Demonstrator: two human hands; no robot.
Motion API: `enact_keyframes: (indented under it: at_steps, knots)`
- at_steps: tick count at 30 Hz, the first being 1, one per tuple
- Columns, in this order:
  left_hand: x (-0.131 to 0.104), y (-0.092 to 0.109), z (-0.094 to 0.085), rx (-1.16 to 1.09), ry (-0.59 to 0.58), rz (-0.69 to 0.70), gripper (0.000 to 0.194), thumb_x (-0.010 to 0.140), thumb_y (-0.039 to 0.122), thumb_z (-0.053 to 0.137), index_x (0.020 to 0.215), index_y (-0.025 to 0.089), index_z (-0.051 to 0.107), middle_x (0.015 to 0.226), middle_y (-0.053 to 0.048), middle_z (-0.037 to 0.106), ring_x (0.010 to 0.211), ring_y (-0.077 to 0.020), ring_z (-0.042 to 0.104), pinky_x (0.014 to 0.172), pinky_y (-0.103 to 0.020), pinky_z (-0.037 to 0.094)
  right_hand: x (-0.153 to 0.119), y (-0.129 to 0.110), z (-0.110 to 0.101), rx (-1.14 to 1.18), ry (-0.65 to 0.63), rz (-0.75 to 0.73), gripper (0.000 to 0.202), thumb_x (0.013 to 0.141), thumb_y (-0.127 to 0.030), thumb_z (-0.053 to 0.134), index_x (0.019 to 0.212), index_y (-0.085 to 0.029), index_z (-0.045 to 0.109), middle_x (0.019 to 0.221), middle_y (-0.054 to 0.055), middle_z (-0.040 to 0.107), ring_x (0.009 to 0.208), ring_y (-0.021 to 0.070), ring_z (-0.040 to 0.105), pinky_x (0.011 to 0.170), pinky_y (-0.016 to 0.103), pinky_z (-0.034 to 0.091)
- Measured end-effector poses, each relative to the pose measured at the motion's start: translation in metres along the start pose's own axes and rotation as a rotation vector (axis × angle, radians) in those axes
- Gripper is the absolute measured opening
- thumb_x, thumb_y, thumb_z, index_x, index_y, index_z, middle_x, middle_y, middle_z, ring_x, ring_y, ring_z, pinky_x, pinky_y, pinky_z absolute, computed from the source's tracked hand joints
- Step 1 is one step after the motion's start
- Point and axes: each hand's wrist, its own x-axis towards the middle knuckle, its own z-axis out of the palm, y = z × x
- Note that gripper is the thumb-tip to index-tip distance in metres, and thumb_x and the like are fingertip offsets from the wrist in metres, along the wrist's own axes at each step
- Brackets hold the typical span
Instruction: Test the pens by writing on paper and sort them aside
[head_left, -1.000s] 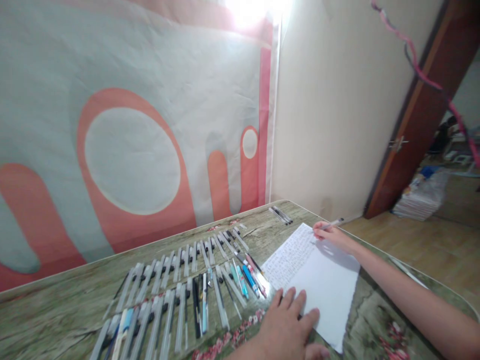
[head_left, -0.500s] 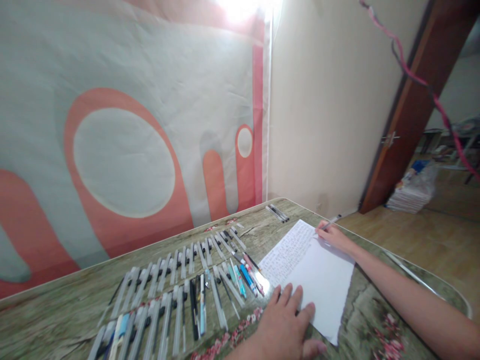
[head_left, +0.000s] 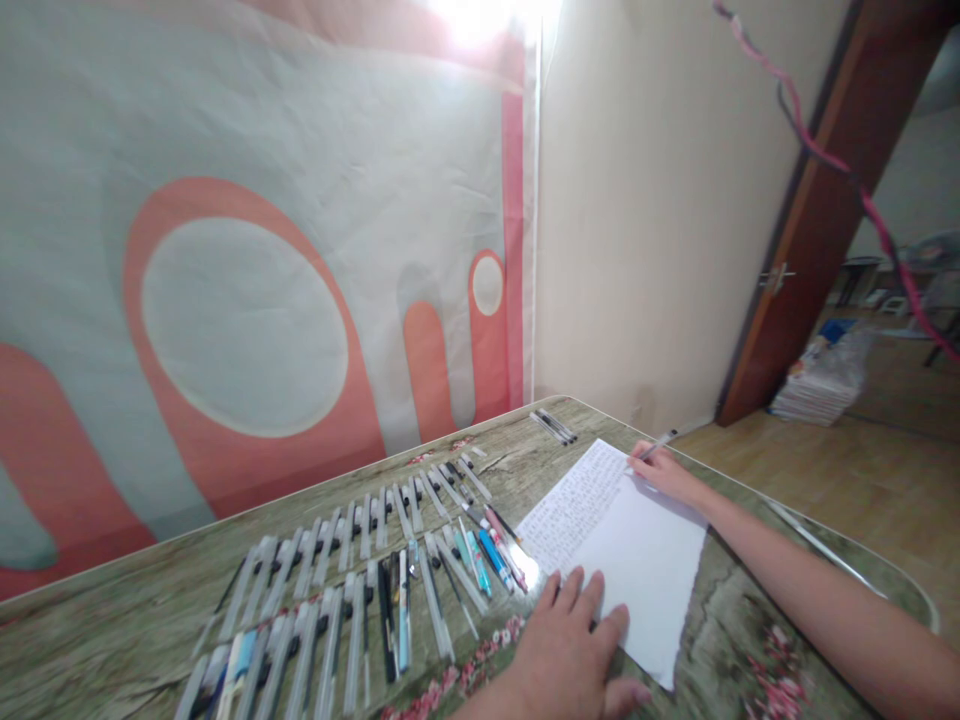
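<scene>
A white sheet of paper [head_left: 637, 575] lies slanted on the table, its upper part covered with lines of handwriting and its lower part blank. My right hand [head_left: 664, 470] is closed around a pen [head_left: 658, 445] at the sheet's upper right, the tip down at the end of a written line. My left hand [head_left: 570, 640] rests flat with fingers spread across the lower left edge of the paper. Just left of the sheet lie blue pens [head_left: 495, 558] and a teal pen [head_left: 478, 562], close to the left fingertips.
Rows of clear pens with black caps [head_left: 360, 525] cover the left of the marbled table [head_left: 97, 640]. A few pens [head_left: 553, 427] lie near the far corner. A thin white rod [head_left: 817, 545] lies along the right edge. Beyond stand a brown door [head_left: 787, 240] and stacked papers [head_left: 814, 390].
The view has shifted very slightly. My right hand and its pen have moved a touch to the left in the picture; my left hand stays put.
</scene>
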Motion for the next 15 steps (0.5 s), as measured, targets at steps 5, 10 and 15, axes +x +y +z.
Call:
enact_keyframes:
  at_steps: [5, 10, 15]
  knots:
    - [0.0004, -0.0005, 0.0016, 0.01, 0.008, 0.006, 0.067, 0.077, 0.063, 0.016, 0.131, 0.024, 0.025, 0.139, -0.011, 0.02, 0.126, -0.0307, 0.018, 0.099, -0.051, 0.017, -0.0005, -0.0002, -0.0002, -0.005, -0.008, 0.014, 0.015, 0.074, -0.031, 0.045, 0.064, -0.018, 0.045, 0.053, -0.004, 0.047, 0.049, 0.0099, 0.044, 0.05, 0.021, 0.035]
    - [0.0004, -0.0012, 0.0024, 0.01, 0.011, 0.004, 0.067, 0.077, 0.063, 0.017, 0.131, 0.025, 0.025, 0.139, -0.01, 0.019, 0.126, -0.0304, 0.017, 0.099, -0.051, 0.017, 0.0007, 0.0013, -0.0005, 0.014, -0.019, 0.003, 0.017, 0.072, -0.033, 0.046, 0.063, -0.018, 0.046, 0.053, -0.004, 0.048, 0.05, 0.0101, 0.045, 0.051, 0.022, 0.035]
    - [-0.0005, -0.0015, 0.0048, 0.009, 0.024, 0.005, 0.066, 0.077, 0.063, 0.017, 0.131, 0.025, 0.025, 0.139, -0.01, 0.02, 0.126, -0.0305, 0.018, 0.099, -0.051, 0.017, 0.0011, 0.0029, -0.0001, 0.024, -0.001, 0.04, 0.017, 0.071, -0.033, 0.046, 0.063, -0.018, 0.046, 0.053, -0.004, 0.048, 0.05, 0.0101, 0.045, 0.051, 0.022, 0.036]
